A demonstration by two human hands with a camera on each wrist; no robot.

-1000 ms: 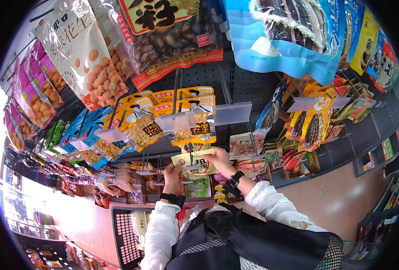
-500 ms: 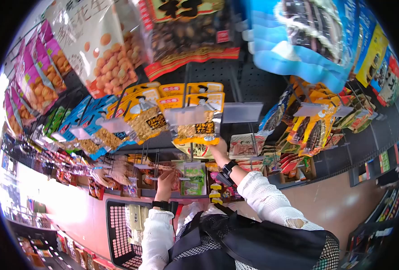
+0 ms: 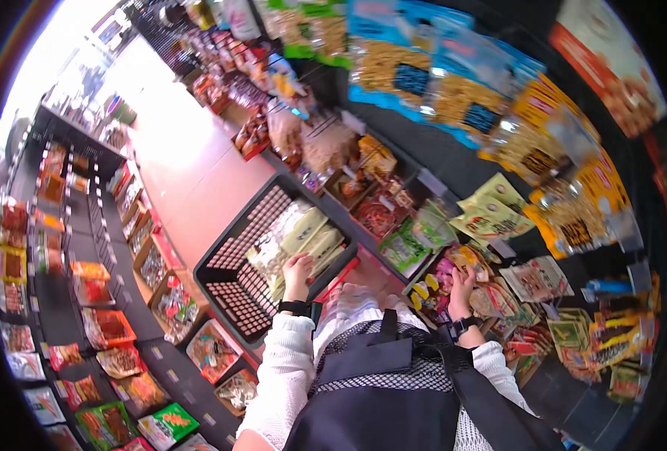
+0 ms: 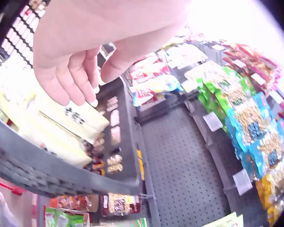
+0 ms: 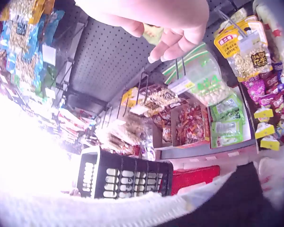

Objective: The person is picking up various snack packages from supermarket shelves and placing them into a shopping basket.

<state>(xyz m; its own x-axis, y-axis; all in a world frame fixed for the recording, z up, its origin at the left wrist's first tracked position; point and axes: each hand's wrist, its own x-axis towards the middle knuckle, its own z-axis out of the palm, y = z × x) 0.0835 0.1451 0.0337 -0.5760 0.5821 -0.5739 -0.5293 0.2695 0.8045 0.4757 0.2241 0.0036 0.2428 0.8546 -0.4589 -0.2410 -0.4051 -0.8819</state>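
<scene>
My left hand is at the near rim of a black shopping basket, over pale yellow snack bags that lie inside. The left wrist view shows its fingers hanging loosely curled above a bag with dark lettering, nothing in their grasp. Beside the shelf, my right hand is raised with loosely bent fingers. A small pale yellow patch shows between its thumb and fingers in the right wrist view. Pale yellow bags hang on a peg above that hand.
Orange peanut bags and blue ones hang from pegs along the right. Green packets sit in a low shelf box. Another shelf with packaged snacks runs along the left, across the aisle floor.
The view has swung left and down toward the basket. Both hands have left the hanging pale bags; the left is now over the basket, the right lower beside the shelf.
</scene>
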